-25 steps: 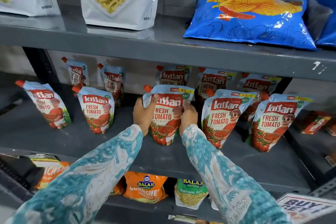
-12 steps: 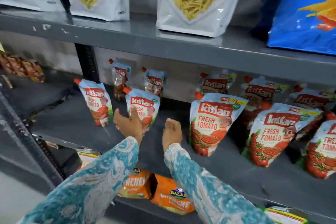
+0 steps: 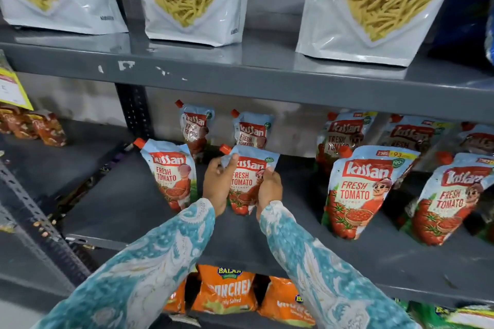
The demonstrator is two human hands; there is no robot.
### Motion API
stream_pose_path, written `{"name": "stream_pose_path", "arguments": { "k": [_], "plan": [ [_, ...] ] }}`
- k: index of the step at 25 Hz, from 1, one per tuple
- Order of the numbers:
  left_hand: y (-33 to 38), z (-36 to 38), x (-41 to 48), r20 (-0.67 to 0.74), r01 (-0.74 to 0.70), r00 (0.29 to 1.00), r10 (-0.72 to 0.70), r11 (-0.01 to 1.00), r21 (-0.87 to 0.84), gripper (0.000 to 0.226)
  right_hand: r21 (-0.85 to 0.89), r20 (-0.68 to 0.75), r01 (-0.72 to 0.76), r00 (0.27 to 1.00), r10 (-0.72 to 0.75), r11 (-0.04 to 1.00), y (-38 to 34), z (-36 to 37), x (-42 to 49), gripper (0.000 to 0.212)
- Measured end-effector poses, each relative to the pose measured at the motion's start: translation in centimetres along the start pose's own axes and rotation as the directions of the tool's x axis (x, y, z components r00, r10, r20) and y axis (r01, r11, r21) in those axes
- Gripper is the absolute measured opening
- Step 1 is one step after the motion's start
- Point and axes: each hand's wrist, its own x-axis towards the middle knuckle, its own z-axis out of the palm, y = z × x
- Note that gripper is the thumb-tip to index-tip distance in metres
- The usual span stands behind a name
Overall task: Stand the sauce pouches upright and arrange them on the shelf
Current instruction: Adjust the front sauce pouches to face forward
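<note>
— On the middle shelf [image 3: 139,203], which one is in hand?

— The ketchup pouch [image 3: 247,181] second from the left in the front row; the left hand [image 3: 217,188] has its thumb across the top corner just under the orange spout, and the right hand [image 3: 270,189] cups the lower right edge; both sets of fingers are closed on it, not loose.

— Is it standing?

— Its base looks to be down on the shelf, leaning back a little; the neighbouring pouch [image 3: 172,173] stands just beside it on the left, two smaller-looking ones behind, a wide gap to the next pouch [image 3: 361,192] on the right.

— How would you finish it?

— Spread the bottom gusset flat first, I'd say; square the label to the front; ease off one hand at a time, since a soft pouch may slump; keep clear of the neighbour.
</note>
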Motion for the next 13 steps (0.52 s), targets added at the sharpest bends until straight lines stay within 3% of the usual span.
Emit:
{"name": "stream_pose_path", "arguments": {
  "k": [1, 3, 4, 7, 9, 10, 11, 13],
  "plan": [
    [0.0, -0.4, -0.3, 0.016, -0.017, 1.000, 0.017, 1.000, 0.026, 0.014, -0.114, -0.103, 0.005, 0.994, -0.017, 0.993, 0.5, 0.5, -0.2, 0.037],
    [-0.4, -1.3, -1.2, 0.012, -0.042, 0.999, 0.040, 0.990, 0.138, 0.032, -0.300, -0.392, -0.034, 0.915, -0.091, 0.953, 1.9, 1.1, -1.2, 0.041],
    [-0.8, -2.1, -1.9, -0.059, -0.020, 0.998, 0.031, 0.984, 0.176, 0.042, -0.337, -0.407, 0.011, 0.900, -0.156, 0.941, 2.9, 1.6, -2.4, 0.043],
    [-0.5, -6.0, -3.6, -0.435, 0.015, 0.898, 0.063, 0.985, 0.173, 0.055, -0.372, 0.000, 0.210, 0.974, -0.226, 0.904, 6.6, 4.5, -5.1, 0.043],
    [-0.4, -9.4, -2.3, -0.541, -0.076, 0.821, 0.182, 0.974, 0.213, 0.058, -0.415, 0.117, 0.242, 0.970, -0.212, 0.877, 8.2, 7.2, -5.0, 0.041],
    [-0.3, -10.7, -1.2, -0.549, -0.059, 0.818, 0.170, 0.975, 0.214, 0.063, -0.393, 0.134, 0.228, 0.973, -0.190, 0.891, 8.3, 8.4, -4.9, 0.041],
    [0.3, -11.8, -0.4, -0.492, -0.011, 0.866, 0.092, 0.986, 0.165, 0.073, -0.330, 0.156, 0.171, 0.980, -0.125, 0.928, 8.5, 9.4, -4.7, 0.043],
    [0.4, -13.8, 1.6, -0.284, 0.061, 0.956, -0.071, 0.997, -0.045, 0.090, -0.116, 0.220, -0.010, 0.975, 0.036, 0.993, 9.1, 10.8, -4.1, 0.048]
  ]
}}
